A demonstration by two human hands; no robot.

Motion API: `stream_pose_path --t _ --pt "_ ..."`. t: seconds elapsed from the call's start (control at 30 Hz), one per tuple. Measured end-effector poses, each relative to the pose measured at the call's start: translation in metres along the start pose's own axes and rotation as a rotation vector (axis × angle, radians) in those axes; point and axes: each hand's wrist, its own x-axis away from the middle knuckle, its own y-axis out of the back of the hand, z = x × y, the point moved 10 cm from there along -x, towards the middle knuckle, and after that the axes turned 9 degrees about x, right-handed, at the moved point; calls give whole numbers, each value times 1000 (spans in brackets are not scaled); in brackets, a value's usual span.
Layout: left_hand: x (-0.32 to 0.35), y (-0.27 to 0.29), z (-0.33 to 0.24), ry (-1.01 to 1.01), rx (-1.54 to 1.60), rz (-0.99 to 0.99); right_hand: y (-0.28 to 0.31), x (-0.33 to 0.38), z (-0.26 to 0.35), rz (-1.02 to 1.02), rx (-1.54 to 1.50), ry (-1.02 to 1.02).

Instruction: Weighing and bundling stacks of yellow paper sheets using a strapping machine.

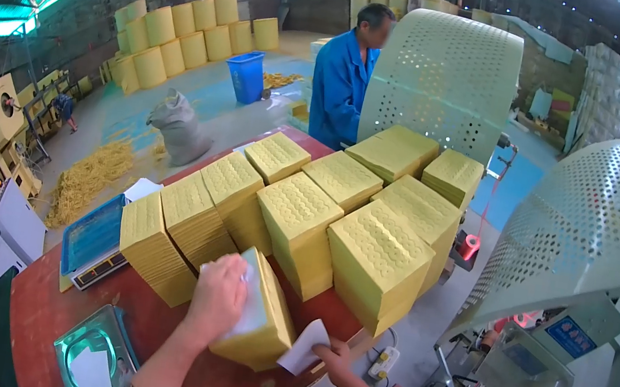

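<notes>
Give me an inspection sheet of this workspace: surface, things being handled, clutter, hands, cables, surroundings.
Surface: red tabletop, scuffed in places.
Things handled: partly white-covered stack nearest the person; white paper; yellow stacks standing beyond.
Clutter: blue tray by the stacks, green-tinted box at the near left.
Left hand: on the stack's white covering.
Right hand: pinching the paper.
Cables: power strip with a cord, beyond the table's right edge.
Surroundings: co-worker in blue; perforated drum; yellow shreds on the floor.

Blue bin near yellow rolls; grey sack.
</notes>
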Motion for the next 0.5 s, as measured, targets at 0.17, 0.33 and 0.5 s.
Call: stream_pose_path --t 0.17,0.33,0.5 --pt "82 30 -58 -24 26 73 15 84 -53 -90 492 438" --pt "120 38 -73 -62 76 144 -19 121 -76 -77 697 224" --pt "135 49 -65 -69 168 96 8 110 -158 -104 299 180"
